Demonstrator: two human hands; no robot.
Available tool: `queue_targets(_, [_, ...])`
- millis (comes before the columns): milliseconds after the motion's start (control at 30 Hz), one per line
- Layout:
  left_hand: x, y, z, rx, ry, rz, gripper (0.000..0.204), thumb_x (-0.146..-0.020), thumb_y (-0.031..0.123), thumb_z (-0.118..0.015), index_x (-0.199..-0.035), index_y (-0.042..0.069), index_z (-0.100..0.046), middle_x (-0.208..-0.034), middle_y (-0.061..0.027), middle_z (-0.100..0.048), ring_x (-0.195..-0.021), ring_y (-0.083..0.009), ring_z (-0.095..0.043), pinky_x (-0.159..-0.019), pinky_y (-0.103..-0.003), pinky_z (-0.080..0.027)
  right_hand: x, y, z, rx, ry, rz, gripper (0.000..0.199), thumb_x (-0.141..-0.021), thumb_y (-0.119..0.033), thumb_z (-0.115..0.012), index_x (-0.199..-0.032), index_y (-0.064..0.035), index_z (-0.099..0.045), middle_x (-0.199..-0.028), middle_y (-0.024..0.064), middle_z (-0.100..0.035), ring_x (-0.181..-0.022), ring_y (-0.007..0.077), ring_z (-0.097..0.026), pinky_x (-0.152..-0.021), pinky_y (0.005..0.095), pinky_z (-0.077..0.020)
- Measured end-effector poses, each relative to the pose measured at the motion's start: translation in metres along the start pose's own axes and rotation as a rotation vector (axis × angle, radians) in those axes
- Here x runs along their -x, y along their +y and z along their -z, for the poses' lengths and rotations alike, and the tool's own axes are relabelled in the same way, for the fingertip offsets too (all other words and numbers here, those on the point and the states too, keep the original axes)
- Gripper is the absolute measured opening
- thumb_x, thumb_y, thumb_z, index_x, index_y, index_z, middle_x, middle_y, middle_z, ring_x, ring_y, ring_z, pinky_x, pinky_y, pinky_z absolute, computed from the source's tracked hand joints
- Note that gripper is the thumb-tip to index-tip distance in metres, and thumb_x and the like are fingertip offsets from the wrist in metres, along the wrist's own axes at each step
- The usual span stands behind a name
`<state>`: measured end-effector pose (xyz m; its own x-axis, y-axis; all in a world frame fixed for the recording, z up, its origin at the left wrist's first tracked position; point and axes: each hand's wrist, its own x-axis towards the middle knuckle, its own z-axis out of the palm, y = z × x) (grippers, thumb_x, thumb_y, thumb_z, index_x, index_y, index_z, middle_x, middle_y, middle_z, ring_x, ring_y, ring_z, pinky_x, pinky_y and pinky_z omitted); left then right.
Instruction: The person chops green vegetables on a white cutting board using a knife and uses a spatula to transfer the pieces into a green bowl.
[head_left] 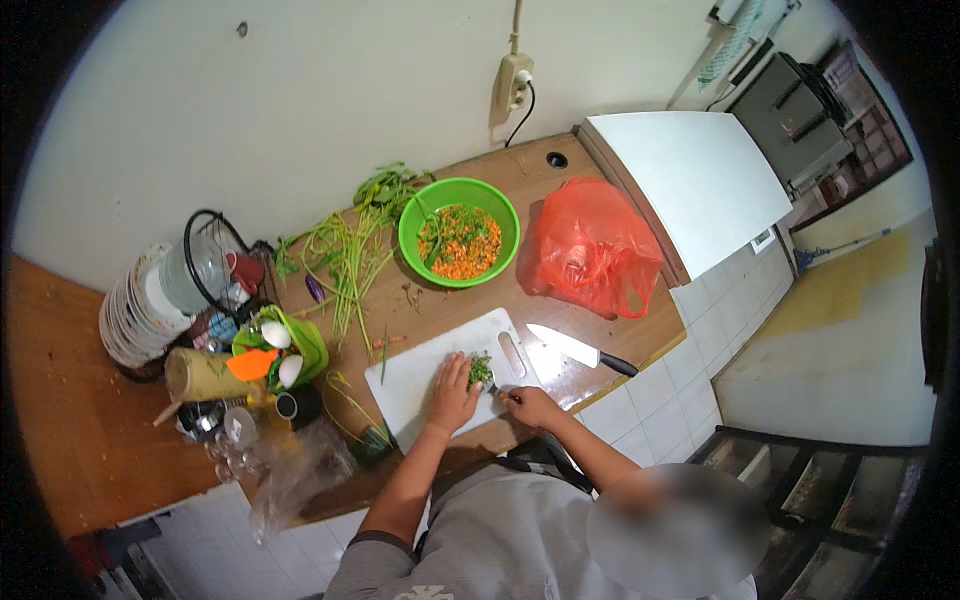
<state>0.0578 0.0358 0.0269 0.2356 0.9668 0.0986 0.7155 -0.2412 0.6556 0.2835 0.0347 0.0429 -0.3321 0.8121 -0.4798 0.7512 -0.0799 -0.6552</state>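
Observation:
A white cutting board [410, 385] lies in front of me with a small heap of chopped greens [481, 369] near its middle. My left hand [455, 395] rests flat on the board, fingers stretched out along the heap's left side. In my right hand [533, 406] is a short utensil [494, 389] with a shiny metal part; its end meets the greens, and its exact kind is hard to make out. To the right of the board lies a large knife [575, 348] with a black handle. Beyond the board stands a green bowl [408, 240] of diced orange pieces and greens.
Long leafy stems [345, 265] spread left of the bowl, near a small purple vegetable [315, 290]. A red plastic bag [595, 245] sits at the right. Along the left are a dish rack with plates [140, 310], a lime-green container [312, 345] and a clear plastic bag [300, 465].

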Motion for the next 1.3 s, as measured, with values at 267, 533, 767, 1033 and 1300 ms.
queue_targets(267, [0.064, 0.0, -0.003, 0.09, 0.309, 0.212, 0.027, -0.095, 0.019, -0.059, -0.114, -0.001, -0.062, -0.13, -0.0217, -0.057, -0.118, -0.0414, -0.054, -0.102, -0.052, -0.041, -0.003, 0.021, 0.034, -0.031, -0.108, -0.035, 0.037, -0.096, -0.033, -0.062, -0.113, -0.0014, -0.072, -0.093, 0.0246, -0.072, -0.082, 0.037, -0.071, -0.078, 0.0422, -0.0547])
queue_targets(533, [0.089, 0.002, -0.043, -0.058, 0.468, 0.37, 0.015, -0.093, 0.013, -0.057, -0.095, 0.001, -0.063, -0.098, -0.0184, -0.065, -0.094, -0.039, -0.061, -0.087, -0.051, -0.046, -0.041, 0.001, 0.108, -0.022, -0.136, 0.182, 0.036, -0.098, -0.032, -0.061, -0.116, -0.0033, -0.071, -0.093, 0.024, -0.072, -0.085, 0.0346, -0.071, -0.081, 0.0405, -0.0542])
queue_targets(767, [0.077, 0.032, -0.059, -0.133, 0.507, 0.536, 0.013, -0.092, 0.009, -0.054, -0.095, 0.0, -0.063, -0.093, -0.02, -0.061, -0.091, -0.041, -0.058, -0.083, -0.051, -0.045, -0.101, -0.064, 0.208, -0.007, 0.054, 0.249, 0.031, -0.092, -0.024, -0.056, -0.115, -0.0057, -0.068, -0.103, 0.0251, -0.069, -0.096, 0.0419, -0.068, -0.086, 0.0494, -0.0542])
queue_targets(1033, [0.091, 0.068, -0.066, -0.096, 0.514, 0.744, 0.036, -0.085, -0.002, -0.054, -0.119, 0.003, -0.064, -0.111, -0.0218, -0.051, -0.104, -0.0395, -0.054, -0.091, -0.046, -0.046, -0.151, -0.056, 0.209, 0.167, 0.307, 0.397, 0.039, -0.092, -0.01, -0.056, -0.13, -0.0072, -0.058, -0.104, 0.0256, -0.061, -0.09, 0.0461, -0.064, -0.077, 0.0529, -0.0539])
queue_targets(1300, [0.115, 0.07, -0.06, -0.176, 0.451, 0.78, 0.028, -0.091, 0.012, -0.061, -0.116, 0.0, -0.063, -0.11, -0.0234, -0.06, -0.108, -0.0432, -0.056, -0.095, -0.05, -0.046, -0.134, -0.044, 0.185, 0.069, 0.448, 0.475, 0.043, -0.091, -0.007, -0.058, -0.134, -0.0084, -0.058, -0.105, 0.0261, -0.06, -0.094, 0.0449, -0.063, -0.078, 0.0505, -0.0534])
